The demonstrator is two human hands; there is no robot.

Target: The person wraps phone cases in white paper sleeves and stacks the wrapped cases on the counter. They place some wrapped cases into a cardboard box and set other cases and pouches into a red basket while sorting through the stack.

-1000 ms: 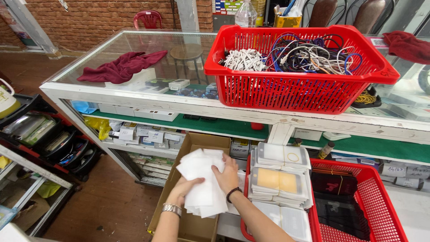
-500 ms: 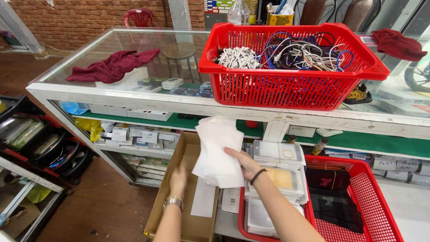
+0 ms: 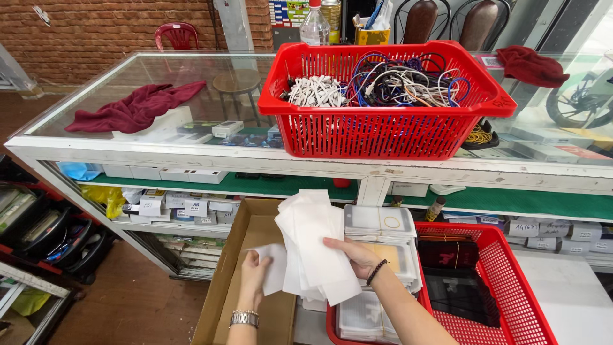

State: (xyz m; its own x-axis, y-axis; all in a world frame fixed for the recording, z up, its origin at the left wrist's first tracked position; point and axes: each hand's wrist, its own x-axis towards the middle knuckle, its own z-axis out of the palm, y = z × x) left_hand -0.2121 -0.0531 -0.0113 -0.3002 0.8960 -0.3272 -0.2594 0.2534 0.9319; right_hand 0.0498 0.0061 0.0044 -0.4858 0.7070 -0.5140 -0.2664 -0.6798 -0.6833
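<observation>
While the right hand (image 3: 355,253) is gripping a fanned stack of white sleeves (image 3: 313,249) above the cardboard box (image 3: 237,281), the left hand (image 3: 253,278) is pinching 1 loose sleeve (image 3: 274,267) beside a lower red basket (image 3: 511,287).

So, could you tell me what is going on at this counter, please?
A person stands at a glass display counter. The right hand holds up a fanned stack of white sheets, and the left hand pinches a single white sheet over an open cardboard box. A lower red basket holds flat packets; the upper red basket holds cables.
</observation>
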